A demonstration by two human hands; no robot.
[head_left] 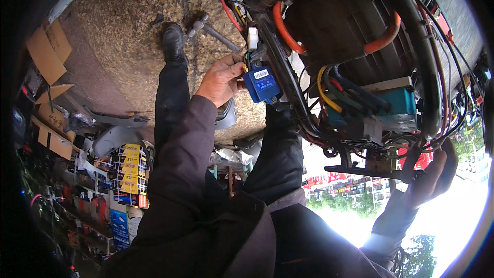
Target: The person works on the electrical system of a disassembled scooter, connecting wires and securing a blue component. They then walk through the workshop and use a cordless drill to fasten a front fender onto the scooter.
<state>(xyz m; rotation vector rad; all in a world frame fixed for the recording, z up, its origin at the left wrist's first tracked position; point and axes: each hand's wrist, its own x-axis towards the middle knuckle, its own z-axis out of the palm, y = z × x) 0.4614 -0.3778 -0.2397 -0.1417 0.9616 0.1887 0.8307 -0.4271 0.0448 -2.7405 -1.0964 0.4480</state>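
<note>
My left hand is closed at the left edge of a blue boxy electronic module with a white label. Its thumb lies by a small yellow piece at the module's upper corner; the other fingertips are partly hidden behind it. The module sits against a black metal frame tube. Just above it hangs a white plug connector with wires. On the right, my right hand curls round the end of a dark bar on the frame, near thin cables; its grip is partly hidden.
A hammer lies on the ground beside my shoe. Inside the vehicle frame are a teal-cased unit with thick cables and an orange-red tube. Cardboard boxes and a grey plastic panel are at left.
</note>
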